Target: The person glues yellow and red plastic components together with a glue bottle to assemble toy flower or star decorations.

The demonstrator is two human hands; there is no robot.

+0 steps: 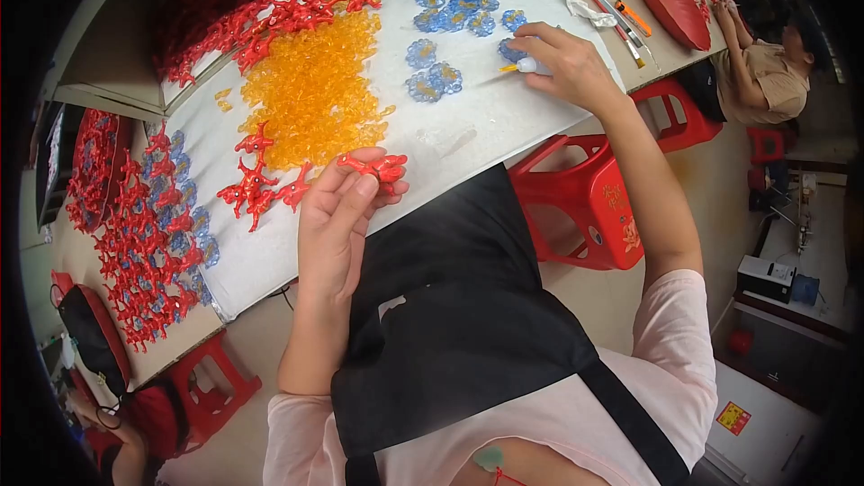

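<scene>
Fingertips of our left hand (335, 209) pinch a red figure (385, 167) over the white sheet's (468, 139) near edge. We judge it light, stiff and slick, best held by the body, sparing thin limbs. Our right hand (569, 65) grips a yellow-tipped tube (527, 65) beside blue flowers (463, 7). Loose figures (250, 187) crowd the left wrist; amber pieces (310, 81) heap beyond.
</scene>
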